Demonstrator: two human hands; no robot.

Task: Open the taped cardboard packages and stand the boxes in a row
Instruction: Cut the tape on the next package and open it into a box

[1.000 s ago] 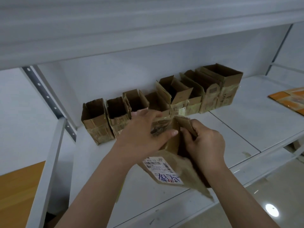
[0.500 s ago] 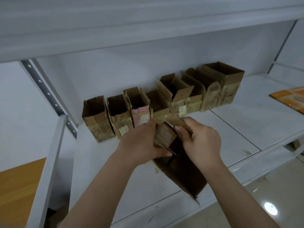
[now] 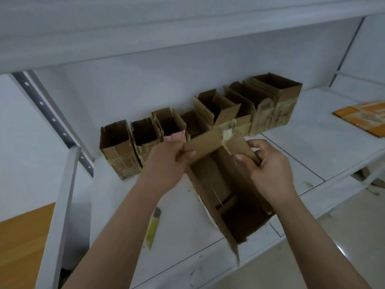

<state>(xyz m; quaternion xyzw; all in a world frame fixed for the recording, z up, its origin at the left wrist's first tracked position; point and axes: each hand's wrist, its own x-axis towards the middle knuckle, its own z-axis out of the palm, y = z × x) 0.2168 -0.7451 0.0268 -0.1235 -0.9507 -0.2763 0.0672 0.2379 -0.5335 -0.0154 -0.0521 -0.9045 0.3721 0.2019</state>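
Head view: both hands hold one open box above the shelf's front edge, its open mouth turned up toward the camera. The left hand pinches the left flap, thumb on top, fingers curled behind it. The right hand grips the right flap, thumb pressed on its inner face, fingers wrapped round the outside. The flaps are spread apart, with a torn strip of tape between them. Half a second ago they were folded close together and the inside was hidden; now the hollow shows. A row of opened boxes stands upright along the shelf's back edge, as before. A yellow cutter lies on the shelf near the front edge, beside the left forearm; earlier the arms covered it.
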